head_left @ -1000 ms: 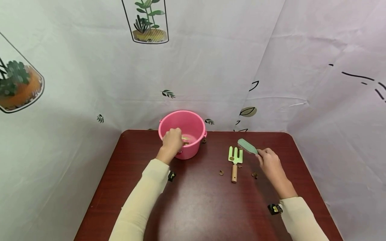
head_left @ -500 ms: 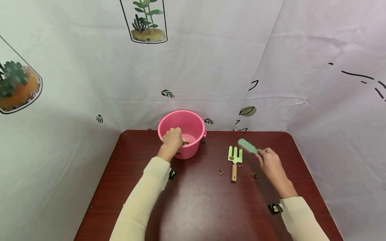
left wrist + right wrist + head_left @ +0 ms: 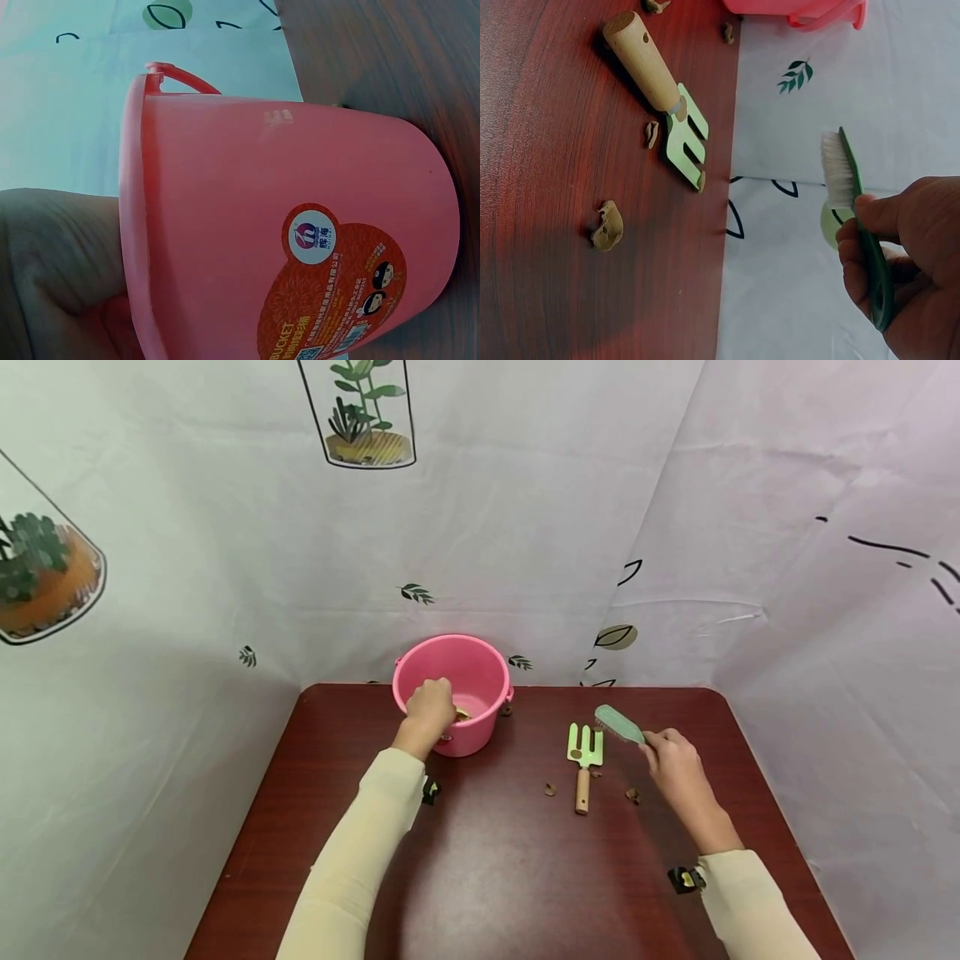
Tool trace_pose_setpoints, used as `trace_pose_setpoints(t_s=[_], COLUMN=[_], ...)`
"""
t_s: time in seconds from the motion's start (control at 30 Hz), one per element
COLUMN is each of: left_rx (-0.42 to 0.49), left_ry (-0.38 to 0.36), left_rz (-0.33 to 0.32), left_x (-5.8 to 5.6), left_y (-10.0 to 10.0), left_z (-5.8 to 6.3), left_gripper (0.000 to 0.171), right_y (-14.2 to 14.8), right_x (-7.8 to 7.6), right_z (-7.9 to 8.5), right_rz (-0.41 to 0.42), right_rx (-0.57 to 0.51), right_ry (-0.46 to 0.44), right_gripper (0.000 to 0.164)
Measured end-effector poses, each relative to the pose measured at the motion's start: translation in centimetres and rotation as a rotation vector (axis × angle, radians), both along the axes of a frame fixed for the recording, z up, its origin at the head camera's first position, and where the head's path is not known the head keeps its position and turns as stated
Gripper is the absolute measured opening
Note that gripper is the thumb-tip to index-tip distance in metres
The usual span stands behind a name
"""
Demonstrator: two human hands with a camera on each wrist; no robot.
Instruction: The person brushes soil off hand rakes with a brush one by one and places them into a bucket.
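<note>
My left hand (image 3: 431, 706) reaches over the near rim of a pink bucket (image 3: 468, 739). Its fingers go down inside, so what they hold, if anything, is hidden; the left wrist view shows just the back part of the hand (image 3: 56, 262) behind the rim. Beside it, a small brownish-yellow thing (image 3: 462, 715) shows in the bucket. In my right hand (image 3: 673, 768) is a green brush (image 3: 618, 724) with pale bristles, gripped by the handle above the table. Left of the brush lies a hand fork (image 3: 583, 768) with pale green tines and a wooden handle.
Curled brown scraps lie about the fork, one scrap (image 3: 551, 790) to its left and another scrap (image 3: 633, 796) to its right. More scraps lie beside the bucket. A printed white cloth (image 3: 555, 527) hangs behind the dark red table (image 3: 510, 877).
Inside the bucket, the pale strip beside my left hand has gone from sight. My right hand and the brush have shifted very slightly to the right. Bucket and fork stay put.
</note>
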State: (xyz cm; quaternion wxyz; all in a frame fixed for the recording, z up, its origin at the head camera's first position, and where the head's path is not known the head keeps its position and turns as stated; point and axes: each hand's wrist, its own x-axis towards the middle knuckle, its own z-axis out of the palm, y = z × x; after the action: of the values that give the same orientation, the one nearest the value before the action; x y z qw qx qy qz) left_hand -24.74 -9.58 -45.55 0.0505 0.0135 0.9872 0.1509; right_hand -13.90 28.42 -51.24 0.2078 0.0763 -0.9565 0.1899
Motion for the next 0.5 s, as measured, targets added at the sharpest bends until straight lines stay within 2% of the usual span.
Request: trace_pose_setpoints(t_s=[0.3,0.4,0.5], left_rx=[0.008,0.014,0.028], left_ry=[-0.016,0.015,0.088], left_rz=[-0.003,-0.009,-0.027], left_x=[0.27,0.43,0.65], left_y=[-0.41,-0.42,-0.40], left_z=[0.16,0.21,0.34], left_gripper=[0.012,0.015,0.016], right_y=[-0.09,-0.04,0.00], right_x=[0.09,0.10,0.08], right_z=[0.07,0.11,0.17], right_rz=[-0.010,-0.011,-0.009], right_rx=[0.006,0.003,-0.001], right_ry=[0.016,0.019,0.029], right_gripper=[0.020,0.019,0.019])
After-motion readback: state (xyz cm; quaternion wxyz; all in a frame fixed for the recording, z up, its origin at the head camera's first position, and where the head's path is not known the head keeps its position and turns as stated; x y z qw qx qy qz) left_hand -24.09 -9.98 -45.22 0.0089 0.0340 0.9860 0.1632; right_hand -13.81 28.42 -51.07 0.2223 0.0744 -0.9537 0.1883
